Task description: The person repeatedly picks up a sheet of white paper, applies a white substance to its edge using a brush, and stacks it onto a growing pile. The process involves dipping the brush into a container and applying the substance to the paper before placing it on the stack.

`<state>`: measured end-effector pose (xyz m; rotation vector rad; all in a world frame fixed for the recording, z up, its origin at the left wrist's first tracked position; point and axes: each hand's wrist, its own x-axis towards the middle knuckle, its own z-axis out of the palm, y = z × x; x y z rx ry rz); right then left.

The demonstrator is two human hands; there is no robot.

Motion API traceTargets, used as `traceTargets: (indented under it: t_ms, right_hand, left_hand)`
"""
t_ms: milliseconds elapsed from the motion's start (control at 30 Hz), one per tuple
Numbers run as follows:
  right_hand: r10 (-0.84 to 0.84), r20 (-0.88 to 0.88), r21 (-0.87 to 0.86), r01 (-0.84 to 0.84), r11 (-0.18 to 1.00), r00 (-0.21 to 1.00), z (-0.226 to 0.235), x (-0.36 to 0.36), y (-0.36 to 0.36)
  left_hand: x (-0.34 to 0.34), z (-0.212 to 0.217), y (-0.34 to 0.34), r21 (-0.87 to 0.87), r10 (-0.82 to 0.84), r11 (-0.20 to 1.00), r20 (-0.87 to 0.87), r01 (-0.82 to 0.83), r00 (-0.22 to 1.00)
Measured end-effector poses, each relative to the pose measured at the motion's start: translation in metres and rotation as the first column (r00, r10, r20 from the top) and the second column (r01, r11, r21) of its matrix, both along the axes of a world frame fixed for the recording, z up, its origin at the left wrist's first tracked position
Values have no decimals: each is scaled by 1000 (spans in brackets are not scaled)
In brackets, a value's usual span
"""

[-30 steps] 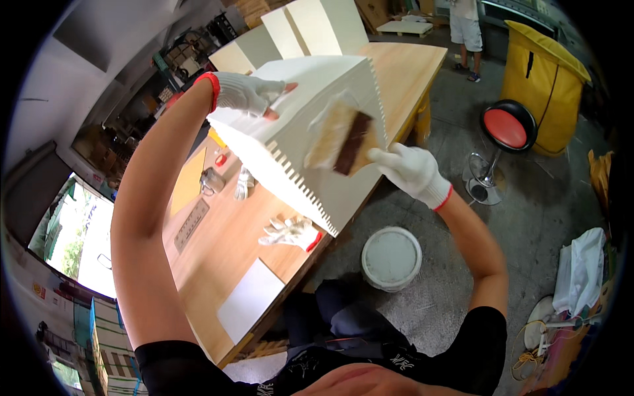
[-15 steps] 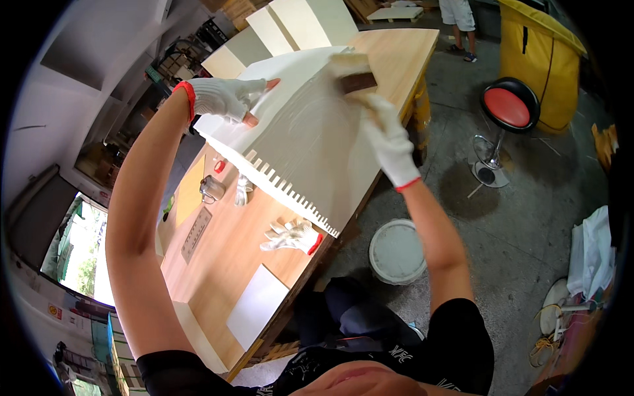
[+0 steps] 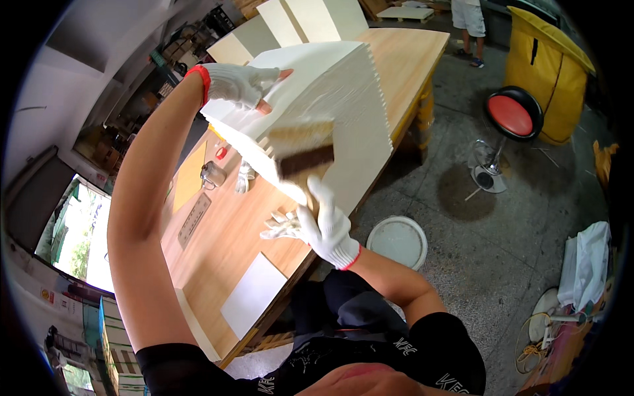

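A white sheet (image 3: pixel 297 63) with a notched edge lies over the wooden table (image 3: pixel 404 59), its near part wet with pale streaks. My left hand (image 3: pixel 241 86), in a white knitted glove with bare fingertips, rests on the sheet's left side, fingers spread. My gloved right hand (image 3: pixel 328 234) grips the handle of a wide flat brush (image 3: pixel 305 162) with pale bristles and a dark band. Motion blurs the brush, which is over the sheet's near left edge. Partly behind my right hand, a loose white glove (image 3: pixel 282 224) lies on the table.
White folded boxes (image 3: pixel 290 23) stand at the table's far end. A metal cup (image 3: pixel 212 175), a perforated plate (image 3: pixel 194 219) and a white panel (image 3: pixel 253 297) lie on the left. On the floor are a round white bucket (image 3: pixel 397 243), a red stool (image 3: pixel 510 111) and a yellow bag (image 3: pixel 547 72). Someone's legs (image 3: pixel 469 26) show behind.
My right hand has swept the brush from the sheet's far right toward me and left, to the near edge. My left hand stays on the sheet.
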<state>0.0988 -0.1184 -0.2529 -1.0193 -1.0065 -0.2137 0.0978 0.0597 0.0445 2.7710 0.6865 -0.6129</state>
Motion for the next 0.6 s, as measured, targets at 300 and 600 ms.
traceTargets:
  t_ms: [300,600]
  right_hand:
    - [86,-353,-112,-133,985,932,10,29,11]
    - [315,-481,-155,-433,888,818,5,25,-29]
  left_hand:
    - [-1,-3,3,96,-21,995,-15,22,1000]
    - [-2,-7,11,91,-32,995,6,32,999]
